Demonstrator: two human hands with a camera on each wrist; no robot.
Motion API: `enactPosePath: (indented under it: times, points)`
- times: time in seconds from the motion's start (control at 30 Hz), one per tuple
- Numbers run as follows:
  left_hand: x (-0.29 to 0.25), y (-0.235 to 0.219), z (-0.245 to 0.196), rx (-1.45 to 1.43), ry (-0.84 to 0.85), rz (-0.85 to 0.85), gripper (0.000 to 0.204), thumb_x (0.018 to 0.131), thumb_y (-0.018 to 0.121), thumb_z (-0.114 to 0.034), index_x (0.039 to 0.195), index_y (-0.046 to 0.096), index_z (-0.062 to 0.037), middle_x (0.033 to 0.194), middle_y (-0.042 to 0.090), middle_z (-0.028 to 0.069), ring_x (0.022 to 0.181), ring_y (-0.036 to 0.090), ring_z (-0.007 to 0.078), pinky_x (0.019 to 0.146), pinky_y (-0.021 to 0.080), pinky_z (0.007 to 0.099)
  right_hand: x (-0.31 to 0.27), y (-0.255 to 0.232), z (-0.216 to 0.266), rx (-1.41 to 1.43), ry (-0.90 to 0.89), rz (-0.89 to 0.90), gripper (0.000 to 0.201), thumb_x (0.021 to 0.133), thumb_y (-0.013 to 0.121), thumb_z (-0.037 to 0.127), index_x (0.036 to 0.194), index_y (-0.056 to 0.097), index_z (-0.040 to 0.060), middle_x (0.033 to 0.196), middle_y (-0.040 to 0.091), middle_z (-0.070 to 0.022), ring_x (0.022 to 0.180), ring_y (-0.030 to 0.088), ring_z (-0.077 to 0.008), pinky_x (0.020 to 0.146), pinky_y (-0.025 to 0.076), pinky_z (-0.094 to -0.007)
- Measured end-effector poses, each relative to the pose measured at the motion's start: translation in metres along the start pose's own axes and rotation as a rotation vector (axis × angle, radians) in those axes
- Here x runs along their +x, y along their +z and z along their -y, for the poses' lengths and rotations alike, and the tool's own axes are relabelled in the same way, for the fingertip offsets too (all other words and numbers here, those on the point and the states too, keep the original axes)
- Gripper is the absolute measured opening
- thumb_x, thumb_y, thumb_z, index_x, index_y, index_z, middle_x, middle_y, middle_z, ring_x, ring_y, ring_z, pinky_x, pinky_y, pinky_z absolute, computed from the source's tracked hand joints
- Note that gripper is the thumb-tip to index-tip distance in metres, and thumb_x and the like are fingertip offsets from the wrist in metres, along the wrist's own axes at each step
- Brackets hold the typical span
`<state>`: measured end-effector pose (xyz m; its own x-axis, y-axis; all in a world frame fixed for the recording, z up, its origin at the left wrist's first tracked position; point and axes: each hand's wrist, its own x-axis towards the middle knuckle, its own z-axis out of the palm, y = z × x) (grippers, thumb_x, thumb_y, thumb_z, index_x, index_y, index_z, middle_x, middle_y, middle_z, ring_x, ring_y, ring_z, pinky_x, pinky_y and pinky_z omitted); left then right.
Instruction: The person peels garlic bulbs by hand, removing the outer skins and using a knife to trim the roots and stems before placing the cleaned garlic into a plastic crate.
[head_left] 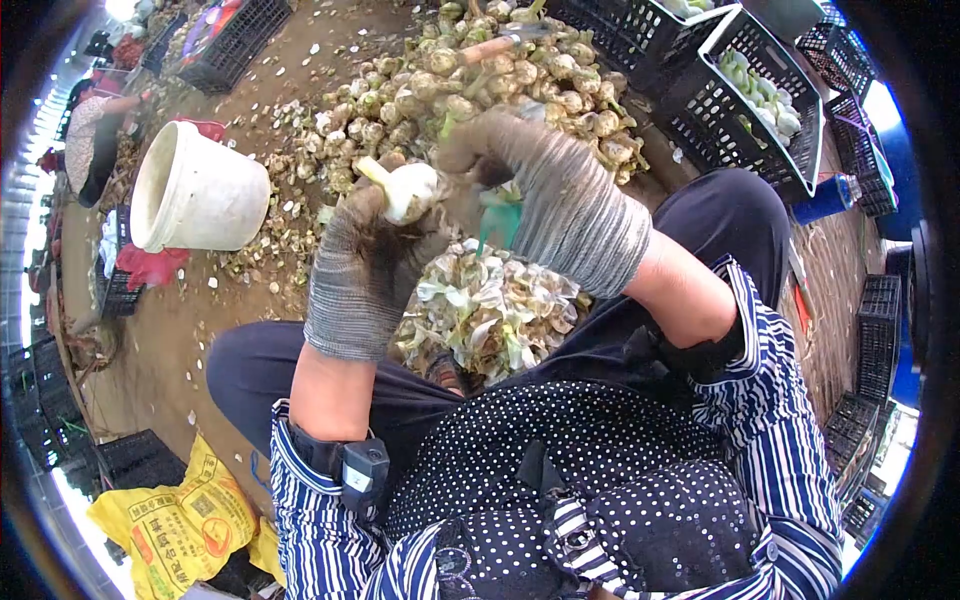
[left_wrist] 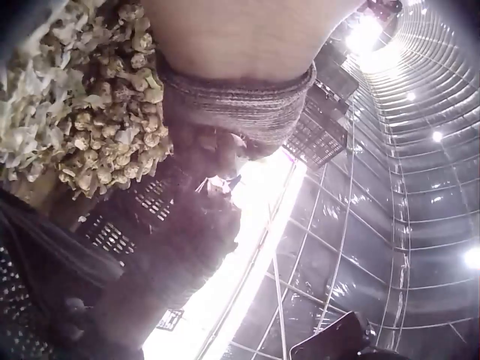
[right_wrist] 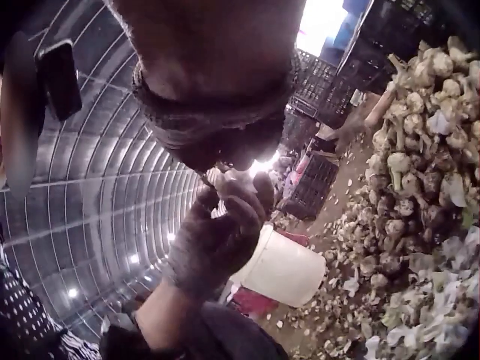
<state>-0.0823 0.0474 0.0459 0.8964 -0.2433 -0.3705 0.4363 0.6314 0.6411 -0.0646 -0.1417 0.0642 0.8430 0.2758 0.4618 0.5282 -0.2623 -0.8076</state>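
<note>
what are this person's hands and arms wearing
Both the left hand and the right hand wear grey knitted gloves with ribbed cuffs. The sleeves are navy with white stripes, pushed up the forearms. A black wrist camera on a strap sits at the left sleeve.

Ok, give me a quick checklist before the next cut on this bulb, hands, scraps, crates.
1. Left hand grips the bulb: ok.
2. Right hand at the bulb: ok; any tool in it: cannot tell.
3. Both hands gloved: ok.
4. Peelings pile sits between the knees under the hands: ok.
5. Untrimmed heap within reach ahead: ok.
6. Black crate of cleaned pieces has room: ok.
</note>
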Motion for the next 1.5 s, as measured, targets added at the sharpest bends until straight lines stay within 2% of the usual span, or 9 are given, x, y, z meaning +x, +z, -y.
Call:
enactPosePath:
  times: [0.23,0.3,0.43,0.53,0.7,0.97,1.13,1.33,1.5]
  points:
    - [-0.003,0.003,0.002,0.060,0.037,0.050,0.038,0.084,0.059,-0.030,0.111,0.054,-0.0036,0.099,0.062,0.0090,0.087,0.060,0.0217,0.077,0.051,0.0345,-0.001,0.002,0.002,-0.302,-0.046,0.160,0.022,0.077,0.061,0.016,0.099,0.062,0.0120,0.091,0.060,-0.0141,0.083,0.059,-0.0355,0.072,0.049,-0.0411]
    - [0.001,-0.001,0.000,0.059,0.008,0.188,0.049,0.081,0.060,-0.026,0.123,0.048,-0.0027,0.106,0.061,0.0110,0.095,0.061,0.0232,0.082,0.051,0.0355,0.000,0.000,0.004,-0.361,-0.087,0.222,0.021,0.078,0.060,0.020,0.097,0.062,0.0122,0.090,0.060,-0.0133,0.082,0.060,-0.0337,0.070,0.049,-0.0407]
    - [0.003,0.005,0.000,0.026,0.170,0.020,0.050,0.081,0.061,-0.031,0.119,0.050,-0.0001,0.104,0.060,0.0103,0.089,0.059,0.0212,0.080,0.050,0.0354,-0.008,0.008,0.007,-0.435,-0.197,0.422,0.019,0.078,0.060,0.025,0.091,0.063,0.0107,0.086,0.059,-0.0131,0.079,0.061,-0.0320,0.068,0.049,-0.0403]
    - [0.005,-0.008,-0.008,0.095,0.163,0.131,0.051,0.081,0.061,-0.031,0.119,0.050,-0.0001,0.104,0.060,0.0101,0.093,0.058,0.0207,0.083,0.048,0.0347,-0.005,-0.004,0.008,-0.388,-0.048,0.485,0.023,0.078,0.061,0.028,0.092,0.063,0.0098,0.085,0.059,-0.0133,0.078,0.061,-0.0322,0.069,0.049,-0.0405]
    - [0.006,-0.004,-0.002,0.273,0.172,0.218,0.054,0.080,0.064,-0.032,0.121,0.048,0.0001,0.109,0.058,0.0102,0.098,0.057,0.0204,0.089,0.045,0.0335,-0.006,0.002,0.003,-0.348,-0.113,0.154,0.031,0.074,0.068,0.014,0.104,0.059,0.0091,0.097,0.058,-0.0113,0.082,0.060,-0.0293,0.070,0.050,-0.0372]
    - [0.000,0.008,0.003,0.261,0.155,0.194,0.047,0.079,0.059,-0.020,0.120,0.049,0.0019,0.107,0.059,0.0110,0.095,0.058,0.0198,0.083,0.048,0.0314,-0.005,0.000,0.008,-0.474,-0.157,0.267,0.028,0.074,0.061,0.017,0.100,0.059,0.0083,0.089,0.058,-0.0139,0.084,0.060,-0.0335,0.069,0.049,-0.0413]
    - [-0.001,0.009,0.005,0.172,0.176,0.082,0.043,0.080,0.057,-0.017,0.118,0.049,0.0018,0.102,0.059,0.0102,0.091,0.058,0.0187,0.080,0.049,0.0309,-0.008,0.005,0.012,-0.534,-0.173,0.214,0.028,0.072,0.066,0.013,0.099,0.060,0.0118,0.089,0.060,-0.0091,0.078,0.061,-0.0292,0.064,0.049,-0.0377]
    - [-0.001,0.008,0.004,0.144,0.120,0.045,0.041,0.082,0.058,-0.020,0.118,0.051,-0.0026,0.103,0.059,0.0077,0.092,0.058,0.0169,0.078,0.047,0.0286,-0.008,0.005,0.011,-0.459,-0.078,0.232,0.023,0.076,0.060,0.021,0.096,0.061,0.0094,0.088,0.058,-0.0127,0.081,0.061,-0.0306,0.068,0.049,-0.0404]
    - [-0.003,0.007,0.003,0.133,0.119,0.032,0.041,0.082,0.059,-0.022,0.118,0.052,-0.0045,0.105,0.060,0.0061,0.093,0.058,0.0161,0.080,0.046,0.0290,-0.007,0.011,0.011,-0.465,-0.109,0.131,0.021,0.073,0.065,0.018,0.092,0.061,0.0094,0.088,0.059,-0.0113,0.079,0.061,-0.0300,0.066,0.049,-0.0385]
